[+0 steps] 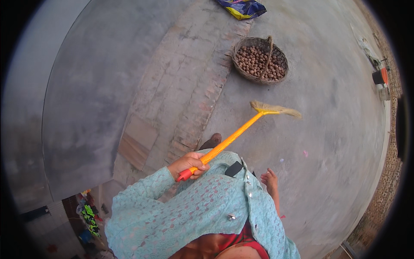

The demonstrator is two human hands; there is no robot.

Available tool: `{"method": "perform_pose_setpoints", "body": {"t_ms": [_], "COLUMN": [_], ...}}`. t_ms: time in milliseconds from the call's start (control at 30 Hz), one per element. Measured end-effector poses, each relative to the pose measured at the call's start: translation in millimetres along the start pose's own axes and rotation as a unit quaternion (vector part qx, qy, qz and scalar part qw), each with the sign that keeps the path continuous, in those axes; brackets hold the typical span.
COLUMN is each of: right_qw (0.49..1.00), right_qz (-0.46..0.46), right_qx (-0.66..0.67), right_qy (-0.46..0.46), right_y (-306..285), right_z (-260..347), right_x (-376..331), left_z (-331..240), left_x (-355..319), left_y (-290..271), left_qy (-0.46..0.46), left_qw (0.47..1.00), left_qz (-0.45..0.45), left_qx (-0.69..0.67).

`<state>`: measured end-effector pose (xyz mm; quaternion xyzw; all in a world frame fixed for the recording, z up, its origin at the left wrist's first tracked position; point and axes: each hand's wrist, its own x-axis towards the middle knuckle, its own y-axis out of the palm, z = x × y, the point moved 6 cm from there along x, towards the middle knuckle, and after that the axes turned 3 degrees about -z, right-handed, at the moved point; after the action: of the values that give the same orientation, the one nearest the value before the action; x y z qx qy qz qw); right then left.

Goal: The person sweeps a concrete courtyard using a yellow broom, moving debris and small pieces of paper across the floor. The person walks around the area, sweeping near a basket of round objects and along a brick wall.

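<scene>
My left hand is wrapped round the handle of a broom, close to its red end grip. The yellow-orange handle slants away up and to the right. Pale bristles on the broom's head spread out over the grey floor. By my right side hangs my right hand, empty, with its fingers loosely bent and apart. Beyond the broom stands a round wicker basket with an arched handle. Many round brown nuts, walnuts by their look, lie in it.
A blue and yellow plastic bag lies at the far end. Left of the basket runs a worn brick strip along the grey floor. At the far right are an orange and black bucket and a brick wall. Colourful cloths lie at lower left.
</scene>
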<state>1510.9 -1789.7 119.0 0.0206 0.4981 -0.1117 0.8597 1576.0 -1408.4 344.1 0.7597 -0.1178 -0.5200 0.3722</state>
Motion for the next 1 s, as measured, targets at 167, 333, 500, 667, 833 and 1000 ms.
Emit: {"method": "perform_pose_setpoints", "body": {"t_ms": [167,333,500,667,833,1000], "right_qw": [0.998,0.998,0.999,0.999,1.000,0.999], "right_qz": [-0.029,-0.023,-0.015,-0.008,0.016,0.002], "right_qx": [-0.008,-0.007,-0.006,-0.002,-0.001,0.020], "right_qy": [0.049,0.065,0.050,0.037,-0.009,-0.025], "right_y": [-24,-26,-14,-4,15,9], "right_z": [-27,-47,-40,-23,5,8], "right_x": [-5,-5,3,-3,-17,-23], "left_z": [-28,-41,-41,-21,6,-11], "left_x": [-33,-62,-49,-13,30,35], "left_y": [-25,-75,-142,-125,-58,-17], "left_qy": [0.077,0.168,0.173,0.112,0.032,0.014], "left_qw": [0.985,0.941,0.923,0.957,0.991,0.999], "left_qz": [-0.147,-0.288,-0.344,-0.264,-0.110,-0.049], "left_qx": [0.053,0.065,0.014,-0.048,-0.064,-0.009]}}
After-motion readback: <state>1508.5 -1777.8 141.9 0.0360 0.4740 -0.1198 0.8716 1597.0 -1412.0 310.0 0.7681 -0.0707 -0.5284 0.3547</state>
